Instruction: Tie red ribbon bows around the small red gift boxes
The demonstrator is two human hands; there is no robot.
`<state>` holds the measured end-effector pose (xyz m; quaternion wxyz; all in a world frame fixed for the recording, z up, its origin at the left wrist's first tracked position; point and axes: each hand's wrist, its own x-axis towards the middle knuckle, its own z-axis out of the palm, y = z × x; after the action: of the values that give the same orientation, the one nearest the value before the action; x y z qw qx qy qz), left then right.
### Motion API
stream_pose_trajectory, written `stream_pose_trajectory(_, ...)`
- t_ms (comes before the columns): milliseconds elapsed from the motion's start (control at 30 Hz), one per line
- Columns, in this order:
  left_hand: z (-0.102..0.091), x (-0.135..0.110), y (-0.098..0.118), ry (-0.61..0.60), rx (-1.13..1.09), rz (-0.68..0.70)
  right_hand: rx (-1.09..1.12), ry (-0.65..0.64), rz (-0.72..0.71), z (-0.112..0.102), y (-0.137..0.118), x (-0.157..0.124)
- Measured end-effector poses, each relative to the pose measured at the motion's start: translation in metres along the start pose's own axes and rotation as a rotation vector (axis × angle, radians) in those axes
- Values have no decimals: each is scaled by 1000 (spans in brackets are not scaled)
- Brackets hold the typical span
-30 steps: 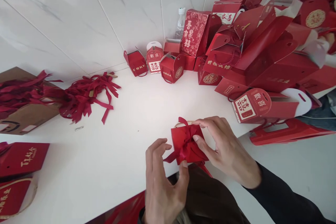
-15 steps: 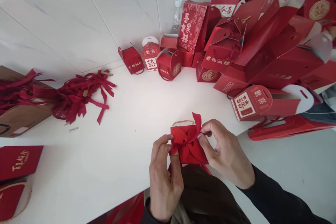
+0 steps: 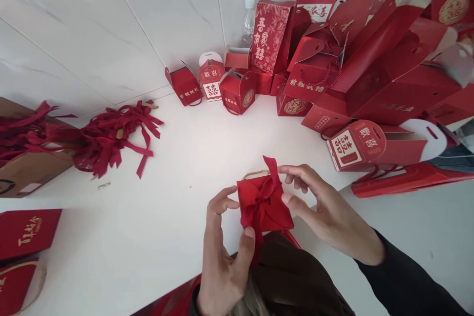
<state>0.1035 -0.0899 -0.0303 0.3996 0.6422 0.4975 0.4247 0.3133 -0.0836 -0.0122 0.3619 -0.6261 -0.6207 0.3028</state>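
Observation:
A small red gift box (image 3: 264, 205) with a red ribbon bow tied on its front sits at the near edge of the white table (image 3: 166, 197). A thin cord handle shows behind its top. My left hand (image 3: 224, 252) holds the box's left side, thumb pressed on the lower front and fingers curled at the upper left corner. My right hand (image 3: 322, 210) is at the box's right side, thumb on its right edge and fingers bent above it near the upright ribbon tail.
A heap of red ribbons (image 3: 107, 138) lies at the left, partly on a brown paper bag (image 3: 25, 173). Several small red gift boxes (image 3: 237, 91) and a plastic bottle (image 3: 249, 19) stand by the tiled wall. Larger red boxes (image 3: 370, 59) pile up at right. Flat red boxes (image 3: 25, 232) lie lower left.
Both hands have let go of the ribbon ends they were pulling and now steady the box by its sides. The bow sits tied on the front.

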Motion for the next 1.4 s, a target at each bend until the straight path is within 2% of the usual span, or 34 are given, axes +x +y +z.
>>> stream_pose_trajectory(100,-4,5,0,-57,42,-6,38,22,47,4,-1,4)
stream_pose_trajectory(200,-2,11,-3,-65,96,-10,76,-10,36,10,1,5)
stream_pose_trajectory(400,12,17,-8,36,-22,-85,97,15,39,18,6,0)
stream_pose_trajectory(800,29,20,-10,217,32,-18,43,66,46,23,6,-6)
stream_pose_trajectory(933,28,19,-13,267,-4,-107,110,60,108,20,10,-10)
stream_pose_trajectory(1100,16,8,-9,326,-37,-186,211,85,169,15,16,-16)
stream_pose_trajectory(1167,11,1,-4,308,-1,-180,182,122,155,13,14,-18)
stream_pose_trajectory(1267,11,-6,4,219,74,-129,101,157,87,12,6,-20)
stream_pose_trajectory(1400,18,-6,10,183,154,-73,-15,69,-113,15,-2,-19)
